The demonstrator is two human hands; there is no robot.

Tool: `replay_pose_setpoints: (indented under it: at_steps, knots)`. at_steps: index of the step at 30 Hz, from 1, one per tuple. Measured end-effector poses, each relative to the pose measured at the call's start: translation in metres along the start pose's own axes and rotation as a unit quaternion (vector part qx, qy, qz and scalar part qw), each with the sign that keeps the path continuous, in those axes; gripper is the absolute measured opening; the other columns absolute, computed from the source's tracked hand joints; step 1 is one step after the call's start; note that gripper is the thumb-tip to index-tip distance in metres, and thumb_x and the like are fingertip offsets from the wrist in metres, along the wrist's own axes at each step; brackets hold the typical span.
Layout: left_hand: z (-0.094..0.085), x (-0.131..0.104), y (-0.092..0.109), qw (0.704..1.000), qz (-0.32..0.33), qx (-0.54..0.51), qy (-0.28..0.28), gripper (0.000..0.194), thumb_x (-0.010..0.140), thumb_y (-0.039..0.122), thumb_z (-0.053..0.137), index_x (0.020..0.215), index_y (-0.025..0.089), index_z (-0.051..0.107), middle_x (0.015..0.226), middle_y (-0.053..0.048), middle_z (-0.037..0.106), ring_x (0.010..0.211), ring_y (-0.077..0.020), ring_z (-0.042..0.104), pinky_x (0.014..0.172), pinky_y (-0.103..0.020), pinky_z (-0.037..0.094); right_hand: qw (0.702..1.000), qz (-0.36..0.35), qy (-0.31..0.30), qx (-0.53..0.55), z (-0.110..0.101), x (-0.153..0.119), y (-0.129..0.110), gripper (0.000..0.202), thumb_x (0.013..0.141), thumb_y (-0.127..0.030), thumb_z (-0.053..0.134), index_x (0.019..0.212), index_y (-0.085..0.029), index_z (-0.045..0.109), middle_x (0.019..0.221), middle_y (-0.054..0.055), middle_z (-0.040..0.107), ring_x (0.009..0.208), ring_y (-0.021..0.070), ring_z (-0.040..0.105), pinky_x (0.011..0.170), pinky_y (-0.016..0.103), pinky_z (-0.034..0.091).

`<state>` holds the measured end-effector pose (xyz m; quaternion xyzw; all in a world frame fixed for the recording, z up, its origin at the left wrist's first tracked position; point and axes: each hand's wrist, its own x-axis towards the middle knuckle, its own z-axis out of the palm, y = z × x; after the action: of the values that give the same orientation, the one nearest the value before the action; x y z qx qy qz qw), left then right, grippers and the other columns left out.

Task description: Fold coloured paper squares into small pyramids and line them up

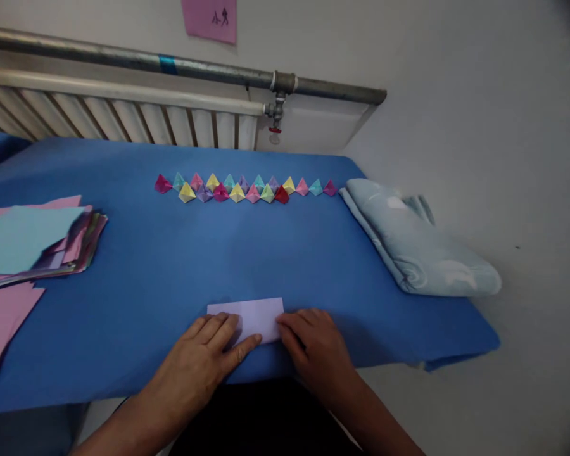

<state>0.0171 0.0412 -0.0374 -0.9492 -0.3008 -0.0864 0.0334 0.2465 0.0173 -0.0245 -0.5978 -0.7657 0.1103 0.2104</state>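
Note:
A folded sheet of lilac paper (262, 318) lies on the blue-covered table (171, 266) near its front edge, a flat oblong. My left hand (197, 354) rests on its left part, fingers stretched over the paper and the thumb along the near edge. At the right end of the paper, my right hand (316, 345) pinches the edge between thumb and curled fingers. Farther back stand two rows of small folded paper shapes (237, 192) in pink, yellow, teal, purple, green and red.
On the left lies a stack of coloured paper (33, 237), with pink sheets (4, 323) in front of it. A folded pale blue blanket (418, 247) sits at the right against the wall. Behind the table run a radiator (137, 120) and a metal pipe (218, 71).

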Motion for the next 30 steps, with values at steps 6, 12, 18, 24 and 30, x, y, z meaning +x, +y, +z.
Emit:
replay_pose_setpoints:
  at_steps: [6,12,18,24,30]
  knots:
    - [0.002,0.001,0.002,1.0,0.0,0.015,-0.006,0.044,0.088,0.021,0.051,0.129,0.034,0.048,0.119,-0.007,0.056,0.105,-0.0238,0.05,0.093,-0.041,0.033,0.995,-0.092,0.018,-0.045,-0.008,-0.014,-0.024,0.023,0.092,-0.025,0.047,0.109,-0.02,0.061,0.121,0.007,0.061,0.112,0.0248,0.05,0.092,0.041,0.035]
    - [-0.001,0.005,0.001,1.0,0.011,0.015,0.007,0.034,0.088,0.024,0.051,0.121,0.031,0.056,0.113,-0.006,0.058,0.101,-0.0231,0.052,0.093,-0.041,0.033,0.98,-0.148,-0.067,-0.113,0.003,-0.036,-0.033,0.048,0.095,-0.045,0.04,0.133,-0.017,0.044,0.134,0.007,0.054,0.124,0.0225,0.043,0.103,0.042,0.028]
    - [0.001,0.003,0.005,0.999,0.006,0.032,0.009,0.045,0.087,0.022,0.052,0.13,0.035,0.049,0.114,-0.006,0.06,0.102,-0.0248,0.054,0.095,-0.045,0.033,0.98,-0.102,-0.014,-0.172,0.011,-0.053,-0.021,0.043,0.095,-0.044,0.041,0.13,-0.021,0.048,0.133,0.004,0.056,0.123,0.0233,0.045,0.105,0.044,0.019]
    - [-0.003,0.002,0.021,0.997,-0.048,0.048,-0.041,0.044,0.087,0.026,0.054,0.13,0.029,0.051,0.118,-0.011,0.061,0.105,-0.0291,0.055,0.092,-0.05,0.037,0.983,-0.063,-0.008,-0.175,0.014,-0.053,-0.029,0.04,0.095,-0.045,0.04,0.127,-0.023,0.051,0.132,0.002,0.057,0.121,0.0258,0.047,0.103,0.049,0.019]
    - [0.005,-0.023,0.021,0.993,-0.112,0.041,-0.016,0.051,0.083,0.02,0.057,0.132,0.032,0.049,0.129,-0.009,0.057,0.114,-0.0289,0.052,0.098,-0.051,0.033,0.981,-0.068,0.015,-0.181,0.018,-0.055,-0.027,0.039,0.097,-0.044,0.037,0.127,-0.024,0.052,0.133,0.001,0.056,0.121,0.0267,0.047,0.101,0.049,0.016]
